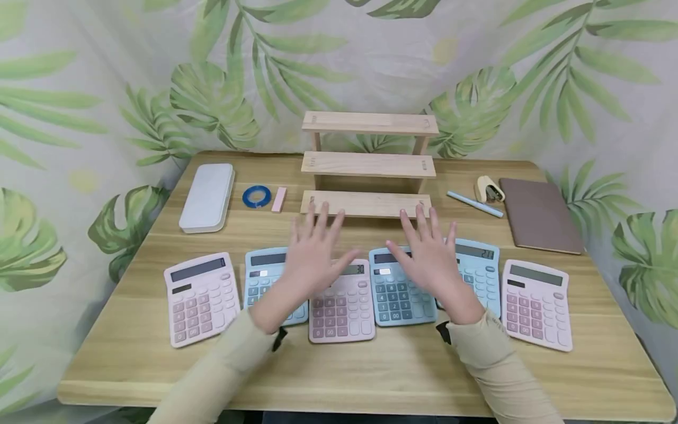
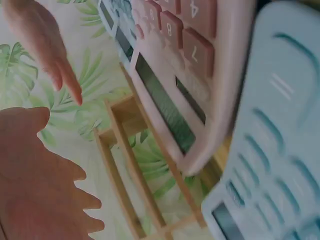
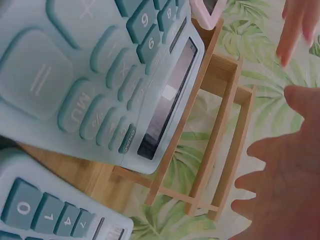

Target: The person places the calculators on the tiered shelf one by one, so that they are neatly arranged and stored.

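My left hand (image 1: 312, 259) is spread with straight fingers above a blue calculator (image 1: 259, 288) and the middle pink calculator (image 1: 341, 312), whose display reads 30. Fingers also spread, my right hand (image 1: 431, 262) hovers over a second blue calculator (image 1: 399, 303) and partly covers a third one (image 1: 484, 282). Neither hand holds anything. Both wrist views show the hands, left (image 2: 40, 175) and right (image 3: 285, 170), raised apart from the keys. Pink calculators lie at the row's left end (image 1: 201, 300) and right end (image 1: 537, 306).
Behind the row stands a three-tier wooden shelf (image 1: 369, 165). To its left lie a white case (image 1: 207, 197), blue tape roll (image 1: 256, 196) and small pink block (image 1: 279, 199). A light blue pen (image 1: 475, 204), cream stapler (image 1: 488, 190) and brown notebook (image 1: 540, 215) lie right.
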`<action>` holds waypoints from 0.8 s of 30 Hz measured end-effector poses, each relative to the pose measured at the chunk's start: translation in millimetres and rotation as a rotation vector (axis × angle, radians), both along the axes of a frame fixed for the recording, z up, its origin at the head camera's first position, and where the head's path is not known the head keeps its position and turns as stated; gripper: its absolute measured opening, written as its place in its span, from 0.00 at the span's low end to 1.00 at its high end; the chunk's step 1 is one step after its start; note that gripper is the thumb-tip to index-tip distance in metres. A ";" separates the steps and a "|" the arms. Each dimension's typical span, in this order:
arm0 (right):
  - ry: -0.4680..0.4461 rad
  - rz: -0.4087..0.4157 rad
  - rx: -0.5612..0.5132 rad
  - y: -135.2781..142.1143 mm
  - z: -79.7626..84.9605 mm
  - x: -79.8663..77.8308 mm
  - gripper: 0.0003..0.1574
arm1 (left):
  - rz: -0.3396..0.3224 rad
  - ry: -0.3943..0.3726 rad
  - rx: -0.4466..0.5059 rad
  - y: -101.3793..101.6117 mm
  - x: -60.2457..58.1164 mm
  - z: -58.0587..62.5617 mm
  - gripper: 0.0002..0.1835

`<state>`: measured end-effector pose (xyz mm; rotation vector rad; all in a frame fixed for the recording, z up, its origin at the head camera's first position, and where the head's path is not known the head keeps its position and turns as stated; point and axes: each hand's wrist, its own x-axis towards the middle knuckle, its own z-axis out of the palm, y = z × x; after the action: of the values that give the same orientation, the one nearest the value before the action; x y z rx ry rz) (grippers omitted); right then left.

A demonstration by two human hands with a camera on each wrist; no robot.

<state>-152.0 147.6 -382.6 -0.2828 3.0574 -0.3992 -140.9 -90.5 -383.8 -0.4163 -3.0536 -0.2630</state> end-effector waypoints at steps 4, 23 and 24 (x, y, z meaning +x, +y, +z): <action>-0.076 -0.039 -0.177 22.0 6.4 -34.8 0.46 | 0.093 0.016 0.024 -52.3 25.7 5.7 0.45; -0.587 -0.466 -1.294 79.7 7.3 -162.5 0.10 | 0.762 -0.248 0.064 -206.0 125.3 -59.4 0.56; -0.600 -0.462 -1.310 80.0 7.3 -163.3 0.09 | 0.754 -0.251 0.086 -207.6 122.6 -60.1 0.57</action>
<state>-315.3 227.5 -375.3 0.4527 1.8254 -1.9801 -18.3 -298.1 -443.9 0.8169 -3.1331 -0.4159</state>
